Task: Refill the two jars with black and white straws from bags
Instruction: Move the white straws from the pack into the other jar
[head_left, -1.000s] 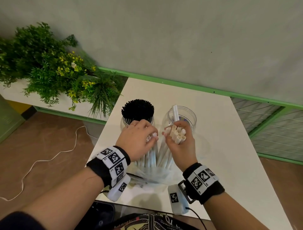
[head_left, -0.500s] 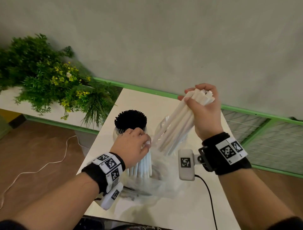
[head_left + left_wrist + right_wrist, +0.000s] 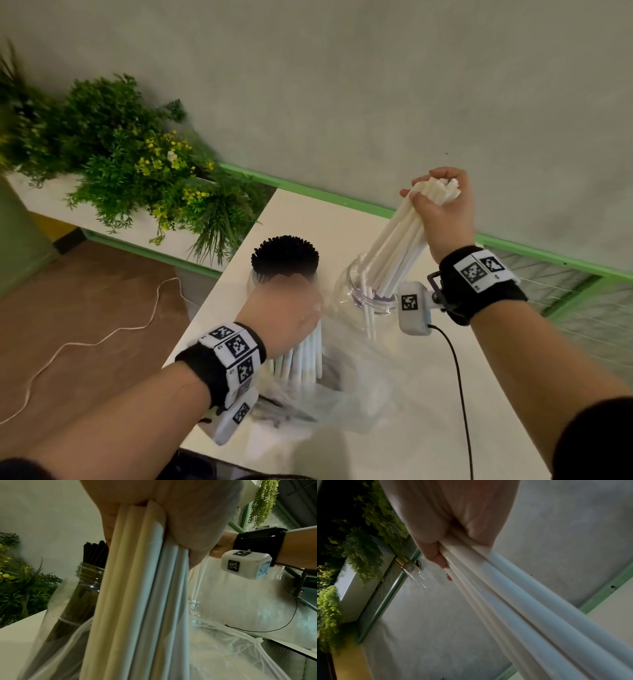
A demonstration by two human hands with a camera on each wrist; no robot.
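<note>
Presently, the right hand point(image 3: 442, 212) is clenched round the upper ends of a bundle of white straws point(image 3: 397, 250), held tilted, with the lower ends inside the mouth of the clear jar point(image 3: 349, 291) directly below that hand. One further white straw stands in this jar. The left hand point(image 3: 284, 315) grips the tops of a second bundle of white straws point(image 3: 137, 601), which hangs upright into the clear plastic bag point(image 3: 342, 397) lying on the counter point(image 3: 411, 428) beneath it. Just beyond the left hand stands the second jar point(image 3: 85, 582), packed with black straws point(image 3: 285, 255). The two jars stand side by side, apart. A black cable point(image 3: 459, 377) runs from the right wrist across the counter. Potted greenery point(image 3: 120, 154) sits well to the left of the left hand.
</note>
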